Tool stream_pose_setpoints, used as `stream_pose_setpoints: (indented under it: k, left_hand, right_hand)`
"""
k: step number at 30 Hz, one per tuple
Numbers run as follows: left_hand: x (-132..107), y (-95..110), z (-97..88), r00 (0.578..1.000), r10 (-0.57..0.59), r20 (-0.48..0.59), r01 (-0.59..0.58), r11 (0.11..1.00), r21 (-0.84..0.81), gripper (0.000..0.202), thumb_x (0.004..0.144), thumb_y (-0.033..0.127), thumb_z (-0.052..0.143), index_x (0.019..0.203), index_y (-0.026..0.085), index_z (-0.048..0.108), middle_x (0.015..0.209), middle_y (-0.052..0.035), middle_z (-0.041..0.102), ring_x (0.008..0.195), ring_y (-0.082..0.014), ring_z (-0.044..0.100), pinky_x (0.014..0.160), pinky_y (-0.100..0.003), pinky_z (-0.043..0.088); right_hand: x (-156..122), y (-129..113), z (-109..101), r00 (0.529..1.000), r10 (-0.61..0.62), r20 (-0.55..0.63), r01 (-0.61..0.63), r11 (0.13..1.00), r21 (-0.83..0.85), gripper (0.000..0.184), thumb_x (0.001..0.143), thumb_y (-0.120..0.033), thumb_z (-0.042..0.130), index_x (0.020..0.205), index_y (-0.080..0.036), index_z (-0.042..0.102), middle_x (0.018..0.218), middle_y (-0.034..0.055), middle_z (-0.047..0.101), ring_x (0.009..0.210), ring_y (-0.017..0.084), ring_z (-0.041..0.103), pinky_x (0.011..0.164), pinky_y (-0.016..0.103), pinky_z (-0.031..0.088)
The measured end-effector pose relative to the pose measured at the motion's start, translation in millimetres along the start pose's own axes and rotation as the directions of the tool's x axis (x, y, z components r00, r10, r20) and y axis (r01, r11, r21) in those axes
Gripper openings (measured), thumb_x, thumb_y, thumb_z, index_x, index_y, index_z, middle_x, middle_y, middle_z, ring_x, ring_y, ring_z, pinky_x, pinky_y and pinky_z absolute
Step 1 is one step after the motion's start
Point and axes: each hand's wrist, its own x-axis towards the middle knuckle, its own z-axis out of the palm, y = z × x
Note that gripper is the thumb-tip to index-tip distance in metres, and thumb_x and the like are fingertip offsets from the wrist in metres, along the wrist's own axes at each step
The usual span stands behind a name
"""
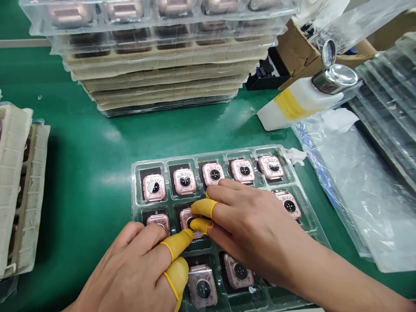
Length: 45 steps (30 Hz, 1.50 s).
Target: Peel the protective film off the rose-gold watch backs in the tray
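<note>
Our left hand (139,264) is resting, forefinger and thumb together, at the near-left corner of a pink watch case (186,216). Our right hand (253,221) is lying nearer to it, thumb and forefinger narrowed over its right side; we cannot tell whether either is gripping. The case is sitting ahead of the left hand, long axis hidden, in the transparent tray (308,222). Beyond, we are seeing stacked trays (162,69).

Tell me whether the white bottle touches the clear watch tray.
Apart: the head view shows green tabletop between the white bottle and the clear watch tray.
</note>
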Motion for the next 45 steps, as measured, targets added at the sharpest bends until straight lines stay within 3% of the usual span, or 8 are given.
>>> stream_pose_setpoints:
  k: [10,14,18,22,26,33,40,45]
  left_hand:
    - [-9.1,-1.8,4.7,0.996,0.003,-0.087,-0.014,0.992,-0.126,0.017,0.097,0.021,0.059,0.083,0.022,0.068,0.085,0.0018,0.073,0.096,-0.0232,0.059,0.088,-0.039,0.037]
    - [-11.2,-2.2,-0.8,0.997,0.001,-0.071,-0.012,0.987,-0.158,0.017,0.096,0.015,0.057,0.084,0.02,0.068,0.082,0.0002,0.07,0.099,-0.0251,0.056,0.088,-0.041,0.035]
    - [-14.5,-2.4,-4.6,0.995,0.01,-0.097,-0.031,0.976,-0.218,0.016,0.094,0.01,0.058,0.082,0.019,0.063,0.079,0.0002,0.068,0.092,-0.0241,0.053,0.08,-0.041,0.033]
    - [-15.7,0.3,-8.6,0.992,-0.034,-0.124,-0.012,0.935,-0.354,0.015,0.093,0.01,0.057,0.084,0.021,0.06,0.09,0.001,0.069,0.09,-0.0205,0.053,0.079,-0.039,0.034]
    - [-13.7,6.2,-17.7,0.999,-0.034,-0.034,0.012,0.861,-0.509,0.017,0.093,0.008,0.056,0.091,0.024,0.062,0.102,0.0042,0.071,0.087,-0.0148,0.057,0.084,-0.035,0.041]
    - [-4.1,13.4,-22.1,0.977,-0.166,0.137,0.211,0.853,-0.478,0.016,0.084,0.009,0.054,0.079,0.022,0.062,0.072,0.0052,0.062,0.064,-0.0117,0.051,0.058,-0.025,0.036]
    - [7.0,18.1,-25.5,0.906,-0.244,0.346,0.409,0.717,-0.564,0.014,0.088,0.019,0.058,0.08,0.022,0.069,0.069,0.0062,0.059,0.061,-0.0098,0.047,0.054,-0.022,0.036]
    - [1.6,9.9,-29.4,0.832,-0.295,0.469,0.55,0.549,-0.63,0.009,0.089,0.028,0.065,0.088,0.025,0.074,0.071,0.0071,0.061,0.061,-0.0101,0.048,0.054,-0.021,0.038]
  right_hand:
    - [-0.6,-5.3,0.0,0.993,0.085,-0.082,-0.082,0.996,0.033,0.022,0.098,-0.018,0.055,0.084,-0.017,0.072,0.072,0.0032,0.064,0.068,0.02,0.058,0.061,0.033,0.039]
    - [-30.7,-2.8,-18.4,0.957,0.116,-0.265,-0.106,0.993,0.051,0.017,0.098,-0.018,0.054,0.099,-0.017,0.071,0.083,0.0047,0.069,0.077,0.019,0.062,0.069,0.031,0.047]
    - [-88.1,2.5,-23.2,0.748,0.38,-0.544,-0.52,0.845,-0.125,0.013,0.096,-0.024,0.063,0.106,-0.022,0.071,0.087,0.0038,0.07,0.075,0.019,0.066,0.07,0.032,0.052]
    - [-136.8,9.3,-0.2,0.535,0.723,-0.438,-0.808,0.589,-0.014,0.023,0.099,-0.032,0.057,0.118,-0.024,0.068,0.094,0.0061,0.073,0.049,0.015,0.057,0.056,0.036,0.051]
    - [-157.6,5.7,26.7,0.583,0.678,-0.448,-0.742,0.669,0.047,0.03,0.101,-0.036,0.052,0.121,-0.021,0.068,0.101,0.0089,0.071,0.063,0.02,0.065,0.052,0.033,0.05]
    - [-164.9,-22.8,22.0,0.752,0.533,-0.389,-0.604,0.792,-0.083,0.027,0.101,-0.034,0.054,0.122,-0.02,0.065,0.105,0.0097,0.069,0.075,0.022,0.07,0.055,0.032,0.053]
    - [-91.1,-67.2,-2.6,0.945,0.132,-0.299,-0.083,0.982,0.171,0.032,0.096,-0.016,0.06,0.128,-0.02,0.06,0.102,0.0095,0.066,0.09,0.023,0.061,0.073,0.034,0.053]
    - [-63.5,-69.6,-0.2,0.96,0.137,-0.243,-0.064,0.956,0.286,0.013,0.098,-0.011,0.055,0.095,-0.019,0.065,0.074,0.0013,0.059,0.069,0.017,0.053,0.059,0.029,0.042]
